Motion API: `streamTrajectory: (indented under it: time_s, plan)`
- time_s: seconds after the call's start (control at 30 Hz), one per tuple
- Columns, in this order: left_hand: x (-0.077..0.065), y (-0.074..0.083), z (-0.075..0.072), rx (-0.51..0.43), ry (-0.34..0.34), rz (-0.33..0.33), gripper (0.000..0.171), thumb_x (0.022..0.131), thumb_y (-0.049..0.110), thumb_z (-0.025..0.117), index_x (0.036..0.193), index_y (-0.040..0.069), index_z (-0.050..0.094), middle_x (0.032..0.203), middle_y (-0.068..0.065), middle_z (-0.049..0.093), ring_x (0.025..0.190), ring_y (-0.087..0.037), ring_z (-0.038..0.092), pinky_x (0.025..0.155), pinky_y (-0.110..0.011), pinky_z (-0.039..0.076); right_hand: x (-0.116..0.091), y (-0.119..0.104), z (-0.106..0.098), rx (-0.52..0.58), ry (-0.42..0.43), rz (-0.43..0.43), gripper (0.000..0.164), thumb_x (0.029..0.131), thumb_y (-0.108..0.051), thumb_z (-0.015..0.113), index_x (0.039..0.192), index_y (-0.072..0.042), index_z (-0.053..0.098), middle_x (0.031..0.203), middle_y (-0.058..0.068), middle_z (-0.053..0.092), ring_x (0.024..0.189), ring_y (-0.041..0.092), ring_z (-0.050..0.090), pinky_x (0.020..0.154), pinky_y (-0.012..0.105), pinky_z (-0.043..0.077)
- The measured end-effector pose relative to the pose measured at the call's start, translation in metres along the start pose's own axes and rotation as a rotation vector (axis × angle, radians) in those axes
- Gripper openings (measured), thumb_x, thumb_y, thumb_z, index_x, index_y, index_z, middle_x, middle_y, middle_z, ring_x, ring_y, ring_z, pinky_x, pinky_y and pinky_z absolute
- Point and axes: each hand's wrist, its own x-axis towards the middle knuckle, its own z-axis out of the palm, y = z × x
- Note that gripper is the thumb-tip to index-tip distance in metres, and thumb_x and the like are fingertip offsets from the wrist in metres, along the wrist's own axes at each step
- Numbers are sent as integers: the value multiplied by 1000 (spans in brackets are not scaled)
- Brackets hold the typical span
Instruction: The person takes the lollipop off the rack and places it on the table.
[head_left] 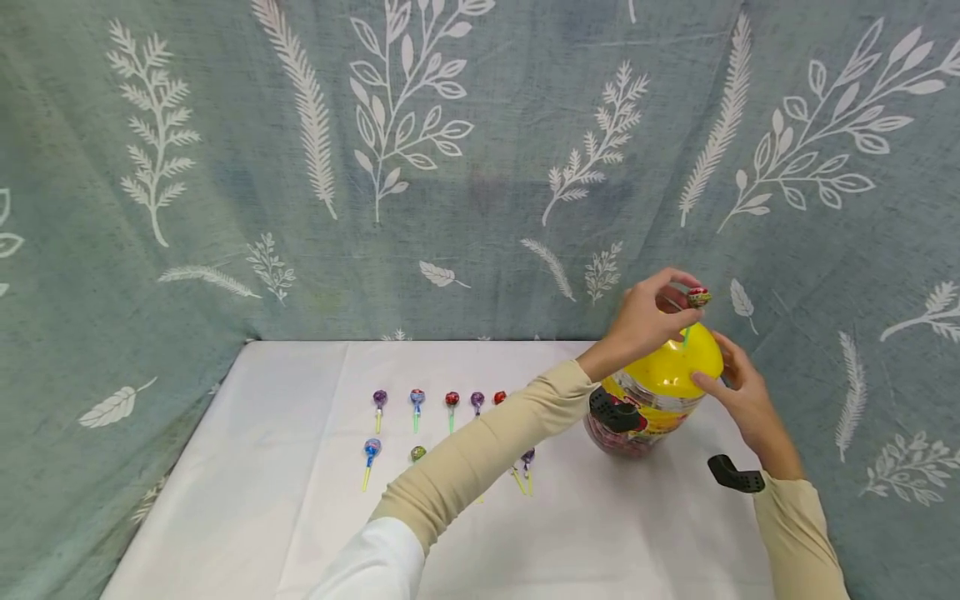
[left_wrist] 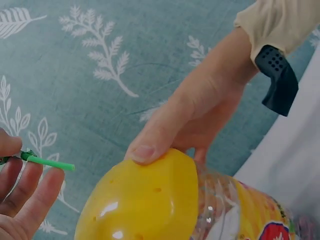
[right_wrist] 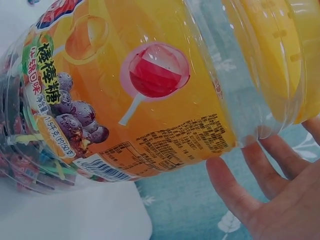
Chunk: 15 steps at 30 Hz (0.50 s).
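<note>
My left hand (head_left: 651,310) pinches a lollipop (head_left: 698,297) with a red and green wrapper above the jar's yellow lid. Its green stick (left_wrist: 52,162) points out between the fingers in the left wrist view. The big clear plastic jar (head_left: 633,429) stands at the table's right side, with the yellow lid (left_wrist: 145,195) on top. My right hand (head_left: 742,392) holds the jar by the lid and neck, thumb on the lid and fingers around the side. Many wrapped lollipops (right_wrist: 30,167) show inside the jar's lower part in the right wrist view.
Lollipops lie in two rows on the white-covered table (head_left: 300,500), among them a purple one (head_left: 380,398) and a blue one (head_left: 372,448). My left sleeve (head_left: 480,458) hides part of the rows. A leaf-patterned curtain (head_left: 480,250) stands behind the table.
</note>
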Motion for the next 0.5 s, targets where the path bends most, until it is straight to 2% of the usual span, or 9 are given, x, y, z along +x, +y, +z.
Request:
streamTrajectory:
  time_s: [0.23, 0.37, 0.5]
  plan:
    - [-16, -1, -11, 3, -60, -14, 28, 88, 2, 65, 115, 5, 56, 87, -7, 60, 71, -24, 62, 58, -32, 57, 1, 2, 2, 16, -12, -6, 77, 95, -28, 58, 153, -21, 8, 144, 24, 26, 125, 38, 28, 98, 65, 28]
    - [-28, -1, -17, -15, -86, -35, 29, 87, 3, 66, 115, 5, 57, 89, -8, 58, 73, -22, 62, 60, -34, 57, -1, 2, 1, 14, -9, -13, 77, 95, -28, 58, 153, -21, 9, 143, 25, 27, 125, 39, 29, 98, 65, 28]
    - [-40, -2, -24, 10, -73, -44, 29, 87, 4, 67, 115, 7, 57, 90, -6, 58, 73, -16, 61, 60, -34, 57, -2, 1, 1, 13, -5, -24, 76, 95, -28, 58, 153, -21, 10, 143, 25, 27, 125, 39, 29, 98, 66, 28]
